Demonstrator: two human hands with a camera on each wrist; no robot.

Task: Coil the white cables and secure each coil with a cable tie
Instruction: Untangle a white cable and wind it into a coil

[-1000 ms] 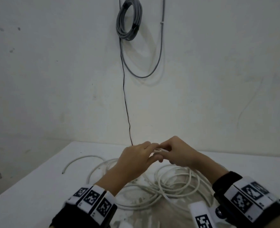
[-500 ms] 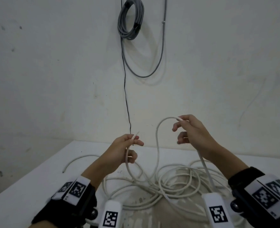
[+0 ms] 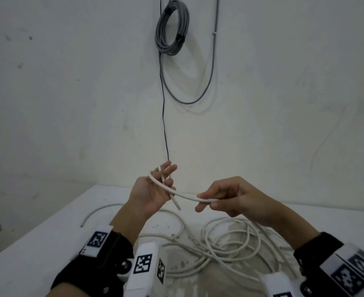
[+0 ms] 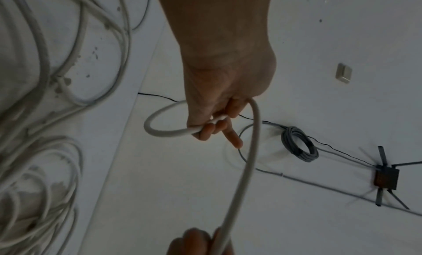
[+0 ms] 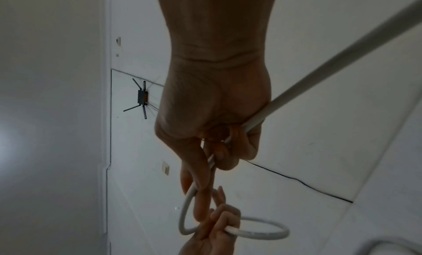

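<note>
White cable [image 3: 185,195] looped in left hand [image 3: 149,192], pinched by right hand [image 3: 230,198]; no legible writing.

In the head view, the thin white round cable [image 3: 185,196] goes out of sight inside the right hand [image 3: 230,200]. The loose pile of white cables [image 3: 230,243] on the table is partly covered by both forearms. In the left wrist view this pile [image 4: 41,78] is blurred and cut by the edge.
</note>
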